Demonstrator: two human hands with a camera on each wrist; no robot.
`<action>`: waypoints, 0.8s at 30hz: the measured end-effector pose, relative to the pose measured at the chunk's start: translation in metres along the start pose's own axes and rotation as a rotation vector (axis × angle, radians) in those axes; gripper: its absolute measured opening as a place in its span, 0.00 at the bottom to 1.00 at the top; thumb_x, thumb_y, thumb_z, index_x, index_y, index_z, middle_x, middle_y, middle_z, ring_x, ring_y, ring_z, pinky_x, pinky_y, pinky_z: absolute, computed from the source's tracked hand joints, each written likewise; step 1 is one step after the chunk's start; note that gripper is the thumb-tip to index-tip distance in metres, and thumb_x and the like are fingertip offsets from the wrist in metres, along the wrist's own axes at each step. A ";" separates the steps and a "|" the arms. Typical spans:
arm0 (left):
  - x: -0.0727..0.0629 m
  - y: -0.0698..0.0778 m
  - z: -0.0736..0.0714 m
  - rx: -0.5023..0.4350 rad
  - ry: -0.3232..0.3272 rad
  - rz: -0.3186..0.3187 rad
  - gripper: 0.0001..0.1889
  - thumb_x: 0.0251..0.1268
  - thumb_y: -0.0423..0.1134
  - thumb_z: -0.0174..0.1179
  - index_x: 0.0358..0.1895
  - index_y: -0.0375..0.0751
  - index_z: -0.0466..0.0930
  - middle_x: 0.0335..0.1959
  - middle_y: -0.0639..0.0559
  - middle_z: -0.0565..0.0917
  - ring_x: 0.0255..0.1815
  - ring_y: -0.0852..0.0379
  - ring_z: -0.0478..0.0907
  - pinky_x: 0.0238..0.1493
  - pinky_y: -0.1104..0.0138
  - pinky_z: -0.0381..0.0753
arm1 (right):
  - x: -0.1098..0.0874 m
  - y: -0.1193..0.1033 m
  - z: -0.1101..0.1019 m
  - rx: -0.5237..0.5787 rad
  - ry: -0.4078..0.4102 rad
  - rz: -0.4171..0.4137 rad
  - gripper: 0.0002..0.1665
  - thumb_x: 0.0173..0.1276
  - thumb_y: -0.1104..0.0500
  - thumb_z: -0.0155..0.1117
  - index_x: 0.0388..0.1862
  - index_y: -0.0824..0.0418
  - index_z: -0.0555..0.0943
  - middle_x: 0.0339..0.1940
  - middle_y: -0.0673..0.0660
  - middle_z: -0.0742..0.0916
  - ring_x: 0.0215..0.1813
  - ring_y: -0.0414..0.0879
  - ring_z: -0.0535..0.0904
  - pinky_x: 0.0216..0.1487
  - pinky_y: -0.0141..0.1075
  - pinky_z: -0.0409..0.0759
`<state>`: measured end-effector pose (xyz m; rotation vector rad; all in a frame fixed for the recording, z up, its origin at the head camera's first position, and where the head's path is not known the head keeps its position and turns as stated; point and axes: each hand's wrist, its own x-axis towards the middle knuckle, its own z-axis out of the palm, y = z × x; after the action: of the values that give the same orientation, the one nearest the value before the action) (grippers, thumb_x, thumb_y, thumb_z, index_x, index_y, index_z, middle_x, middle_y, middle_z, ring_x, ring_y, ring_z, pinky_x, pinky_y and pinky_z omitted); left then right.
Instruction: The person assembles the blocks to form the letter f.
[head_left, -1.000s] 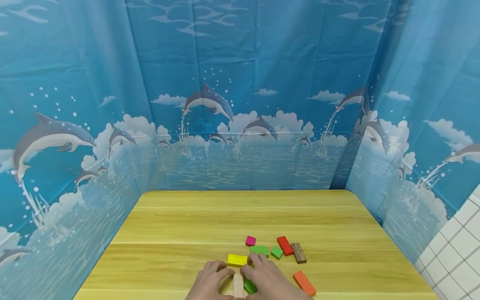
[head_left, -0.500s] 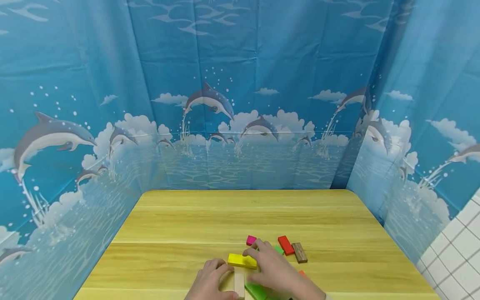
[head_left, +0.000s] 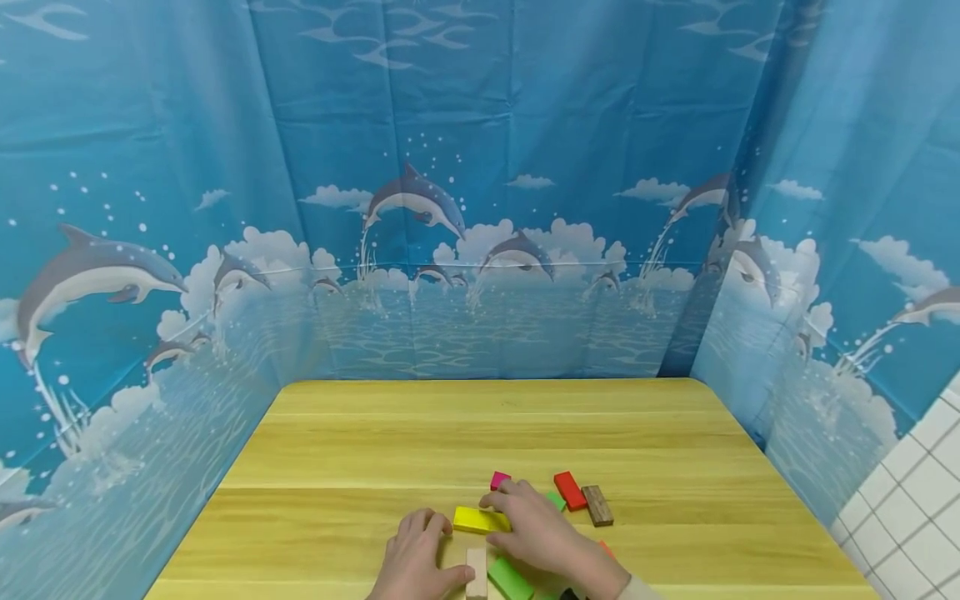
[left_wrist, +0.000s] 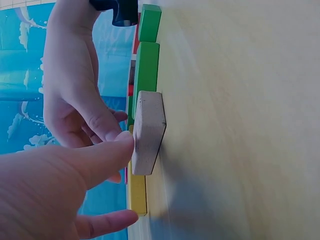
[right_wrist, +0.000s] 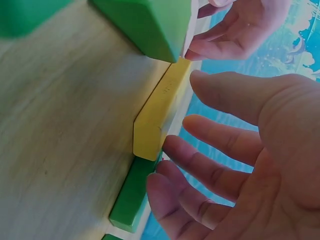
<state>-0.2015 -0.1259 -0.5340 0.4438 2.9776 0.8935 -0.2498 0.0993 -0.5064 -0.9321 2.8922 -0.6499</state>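
A pale wooden block (head_left: 477,560) lies lengthwise near the table's front. My left hand (head_left: 412,557) is beside it, thumb touching it and fingers spread apart to the left. A yellow block (head_left: 476,520) lies crosswise just beyond. Over the yellow block's right end is my right hand (head_left: 540,533), its fingers loosely extended; in the right wrist view, they hover close to the yellow block (right_wrist: 157,115) and a green block (right_wrist: 131,195), and contact is unclear. Another green block (head_left: 512,578) lies right of the pale one, below my right hand.
Behind my right hand are a magenta cube (head_left: 500,480) and a partly hidden small green block (head_left: 557,500). Farther right lie a red block (head_left: 570,491) and a brown block (head_left: 597,505). An orange block (head_left: 607,548) is mostly covered by my right forearm. A dolphin-print curtain (head_left: 480,325) surrounds the table.
My right hand has left the pale block and moved up and right, over the yellow block's end. My left fingers have spread away from the pale block, while the thumb stays against it.
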 end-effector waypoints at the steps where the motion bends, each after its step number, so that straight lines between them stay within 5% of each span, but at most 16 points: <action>1: 0.000 0.000 0.000 0.004 0.001 -0.004 0.30 0.52 0.64 0.72 0.48 0.46 0.76 0.57 0.44 0.73 0.59 0.38 0.68 0.53 0.37 0.70 | 0.001 0.000 0.001 -0.002 0.003 -0.004 0.21 0.65 0.47 0.74 0.56 0.48 0.85 0.50 0.43 0.84 0.47 0.40 0.75 0.46 0.39 0.79; 12: 0.000 0.004 -0.003 0.025 -0.013 -0.036 0.33 0.49 0.64 0.74 0.46 0.47 0.72 0.56 0.43 0.73 0.58 0.40 0.68 0.50 0.41 0.71 | 0.006 0.000 0.007 -0.035 0.044 -0.044 0.16 0.63 0.54 0.75 0.50 0.55 0.88 0.41 0.44 0.85 0.41 0.38 0.75 0.40 0.35 0.77; 24: 0.000 0.006 -0.003 0.036 -0.014 -0.051 0.40 0.48 0.65 0.74 0.56 0.41 0.73 0.61 0.37 0.72 0.64 0.36 0.67 0.56 0.36 0.70 | 0.006 -0.005 0.009 -0.038 0.064 -0.022 0.17 0.59 0.56 0.77 0.47 0.57 0.89 0.37 0.44 0.81 0.38 0.36 0.74 0.37 0.33 0.77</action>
<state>-0.1998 -0.1229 -0.5282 0.3718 2.9822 0.8310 -0.2503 0.0889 -0.5118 -0.9664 2.9649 -0.6403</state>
